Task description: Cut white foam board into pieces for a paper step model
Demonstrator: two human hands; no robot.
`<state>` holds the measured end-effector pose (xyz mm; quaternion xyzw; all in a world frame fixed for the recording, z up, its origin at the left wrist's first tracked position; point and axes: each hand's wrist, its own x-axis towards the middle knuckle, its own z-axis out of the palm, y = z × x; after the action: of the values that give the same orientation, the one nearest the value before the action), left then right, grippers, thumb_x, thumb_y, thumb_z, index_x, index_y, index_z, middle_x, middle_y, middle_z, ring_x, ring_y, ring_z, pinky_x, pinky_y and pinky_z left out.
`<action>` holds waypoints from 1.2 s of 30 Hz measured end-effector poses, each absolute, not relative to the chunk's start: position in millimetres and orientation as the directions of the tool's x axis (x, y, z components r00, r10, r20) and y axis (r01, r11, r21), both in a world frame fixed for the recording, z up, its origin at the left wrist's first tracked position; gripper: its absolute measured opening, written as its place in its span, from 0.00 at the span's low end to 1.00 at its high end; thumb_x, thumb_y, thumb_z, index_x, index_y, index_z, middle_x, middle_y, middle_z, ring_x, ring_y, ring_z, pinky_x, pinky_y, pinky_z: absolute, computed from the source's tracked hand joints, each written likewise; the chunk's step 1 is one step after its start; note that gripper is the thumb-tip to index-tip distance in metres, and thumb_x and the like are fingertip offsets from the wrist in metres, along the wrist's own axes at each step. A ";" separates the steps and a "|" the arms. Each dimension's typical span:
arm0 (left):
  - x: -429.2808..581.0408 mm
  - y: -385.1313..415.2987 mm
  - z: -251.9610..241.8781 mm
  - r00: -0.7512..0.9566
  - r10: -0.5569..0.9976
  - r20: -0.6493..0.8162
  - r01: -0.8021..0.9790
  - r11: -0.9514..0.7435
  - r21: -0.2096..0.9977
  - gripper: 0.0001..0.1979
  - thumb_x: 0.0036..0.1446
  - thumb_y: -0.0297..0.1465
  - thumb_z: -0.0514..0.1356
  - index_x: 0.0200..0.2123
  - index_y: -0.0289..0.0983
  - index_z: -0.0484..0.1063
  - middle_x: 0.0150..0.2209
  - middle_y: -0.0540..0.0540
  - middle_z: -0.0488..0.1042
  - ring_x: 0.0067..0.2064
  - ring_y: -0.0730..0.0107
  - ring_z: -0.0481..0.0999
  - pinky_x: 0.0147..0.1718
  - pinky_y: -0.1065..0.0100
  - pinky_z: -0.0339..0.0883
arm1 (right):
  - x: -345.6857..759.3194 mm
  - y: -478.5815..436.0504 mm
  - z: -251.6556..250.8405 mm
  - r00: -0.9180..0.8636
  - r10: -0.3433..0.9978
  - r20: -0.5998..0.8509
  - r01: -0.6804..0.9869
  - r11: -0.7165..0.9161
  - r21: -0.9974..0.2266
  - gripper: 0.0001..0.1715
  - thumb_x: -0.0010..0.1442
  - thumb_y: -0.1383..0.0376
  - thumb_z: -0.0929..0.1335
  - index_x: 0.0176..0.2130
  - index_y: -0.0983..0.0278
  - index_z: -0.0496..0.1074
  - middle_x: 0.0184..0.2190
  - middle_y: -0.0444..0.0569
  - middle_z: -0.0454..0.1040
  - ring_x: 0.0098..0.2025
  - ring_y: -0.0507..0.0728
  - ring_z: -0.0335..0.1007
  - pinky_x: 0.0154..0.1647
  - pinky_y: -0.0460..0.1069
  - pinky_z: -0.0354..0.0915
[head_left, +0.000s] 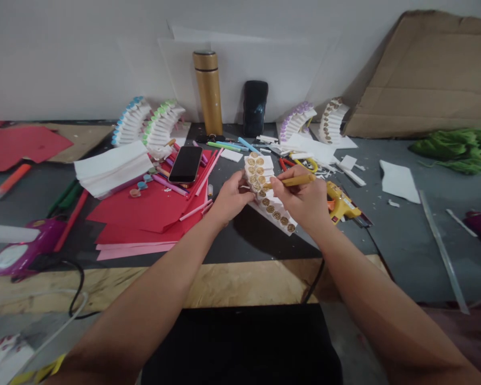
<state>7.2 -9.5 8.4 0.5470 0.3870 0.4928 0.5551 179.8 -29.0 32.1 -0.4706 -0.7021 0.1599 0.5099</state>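
My left hand (231, 197) is closed on the left edge of a curved white paper staircase (279, 209) and steadies it above the dark table. Gold-brown round patterned discs line its steps, paler at the top and darker lower down. Between the thumb and fingers of my right hand (304, 200) is a gold-coloured marker (294, 181), pointing left. Its tip reaches the discs near the middle of the staircase; whether it touches one I cannot tell. A yellow hot glue gun (342, 203) lies just right of my right hand. Yellow-handled scissors (309, 162) lie behind it, partly hidden.
Similar staircases with blue (131, 122), green (162, 124), purple (297, 120) and brown discs (333, 122) stand along the wall. A gold flask (208, 93) and upright phone (255, 108) stand between them. Left are red paper (140, 211), another phone (185, 164) and a purple glue gun (36, 243).
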 end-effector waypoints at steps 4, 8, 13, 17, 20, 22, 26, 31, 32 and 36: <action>7.5 -9.1 8.3 0.219 0.971 0.097 -0.120 -0.072 0.990 0.29 0.39 0.24 0.62 0.50 0.34 0.68 0.42 0.44 0.75 0.38 0.65 0.75 0.41 0.63 0.70 | 179.2 -29.2 33.1 -0.048 0.843 0.536 0.487 0.488 -0.724 0.12 0.60 0.56 0.69 0.31 0.62 0.70 0.20 0.42 0.71 0.19 0.49 0.59 0.22 0.47 0.56; 7.5 -9.8 9.7 0.223 0.970 0.098 -0.120 -0.072 0.990 0.29 0.40 0.24 0.62 0.51 0.34 0.68 0.42 0.43 0.76 0.39 0.65 0.75 0.42 0.62 0.70 | 178.6 -27.7 33.2 -0.057 0.831 0.553 0.508 0.501 -0.700 0.11 0.59 0.58 0.69 0.30 0.62 0.70 0.21 0.42 0.71 0.20 0.49 0.61 0.23 0.47 0.57; 7.3 -10.0 10.8 0.212 0.972 0.098 -0.116 -0.074 0.990 0.30 0.39 0.23 0.62 0.50 0.33 0.68 0.42 0.43 0.76 0.39 0.65 0.75 0.40 0.63 0.71 | 177.6 -28.8 36.0 -0.053 0.824 0.564 0.517 0.506 -0.690 0.10 0.58 0.60 0.70 0.27 0.62 0.69 0.18 0.40 0.67 0.19 0.48 0.58 0.22 0.47 0.55; 7.1 -8.6 8.8 0.214 0.971 0.102 -0.116 -0.078 0.990 0.30 0.39 0.24 0.61 0.50 0.34 0.67 0.42 0.43 0.75 0.38 0.66 0.74 0.40 0.64 0.70 | 177.7 -29.3 35.4 -0.039 0.834 0.551 0.507 0.492 -0.708 0.11 0.57 0.60 0.70 0.27 0.62 0.69 0.18 0.40 0.66 0.19 0.48 0.58 0.22 0.47 0.54; 7.0 -7.9 7.4 0.215 0.971 0.108 -0.123 -0.083 0.989 0.30 0.39 0.24 0.61 0.51 0.34 0.67 0.42 0.43 0.75 0.39 0.65 0.75 0.41 0.63 0.70 | 178.1 -28.4 33.6 -0.049 0.838 0.543 0.490 0.494 -0.718 0.11 0.59 0.58 0.69 0.30 0.62 0.70 0.20 0.41 0.69 0.20 0.49 0.59 0.22 0.47 0.56; 6.9 -7.9 7.4 0.215 0.970 0.111 -0.122 -0.086 0.989 0.30 0.39 0.24 0.62 0.51 0.34 0.67 0.43 0.43 0.76 0.39 0.65 0.75 0.41 0.62 0.70 | 178.0 -28.0 33.5 -0.063 0.835 0.547 0.499 0.501 -0.707 0.11 0.59 0.58 0.69 0.30 0.62 0.70 0.21 0.42 0.70 0.20 0.49 0.60 0.23 0.47 0.57; 7.0 -8.8 8.5 0.217 0.971 0.100 -0.119 -0.075 0.990 0.30 0.39 0.23 0.62 0.50 0.34 0.67 0.41 0.44 0.76 0.38 0.65 0.75 0.41 0.62 0.70 | 176.8 -28.6 35.7 -0.057 0.822 0.566 0.521 0.508 -0.686 0.09 0.57 0.61 0.69 0.27 0.61 0.69 0.20 0.41 0.69 0.21 0.49 0.61 0.23 0.47 0.57; 7.4 -9.1 8.4 0.214 0.972 0.099 -0.125 -0.073 0.990 0.29 0.39 0.23 0.61 0.49 0.34 0.67 0.41 0.44 0.75 0.37 0.66 0.75 0.41 0.62 0.70 | 177.4 -29.6 37.5 -0.043 0.850 0.525 0.487 0.476 -0.732 0.09 0.56 0.62 0.70 0.27 0.61 0.68 0.18 0.39 0.65 0.19 0.48 0.57 0.21 0.47 0.55; 7.6 -9.1 8.4 0.213 0.972 0.098 -0.120 -0.073 0.990 0.28 0.39 0.23 0.61 0.49 0.34 0.68 0.41 0.44 0.75 0.37 0.66 0.75 0.41 0.63 0.70 | 178.2 -29.3 37.8 -0.034 0.861 0.508 0.456 0.466 -0.758 0.08 0.56 0.62 0.70 0.28 0.61 0.68 0.18 0.39 0.66 0.19 0.48 0.58 0.21 0.47 0.55; 8.2 -9.5 9.6 0.204 0.975 0.090 -0.122 -0.066 0.990 0.28 0.39 0.23 0.62 0.48 0.34 0.68 0.41 0.44 0.75 0.37 0.66 0.75 0.41 0.62 0.70 | 182.3 -26.6 40.8 0.011 0.890 0.456 0.286 0.434 -0.854 0.04 0.55 0.65 0.69 0.30 0.61 0.69 0.21 0.41 0.67 0.20 0.48 0.59 0.20 0.46 0.55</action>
<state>8.2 -9.5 9.6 0.5396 0.3950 0.4917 0.5577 182.3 -26.6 40.8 -0.4545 -0.6466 0.2761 0.5469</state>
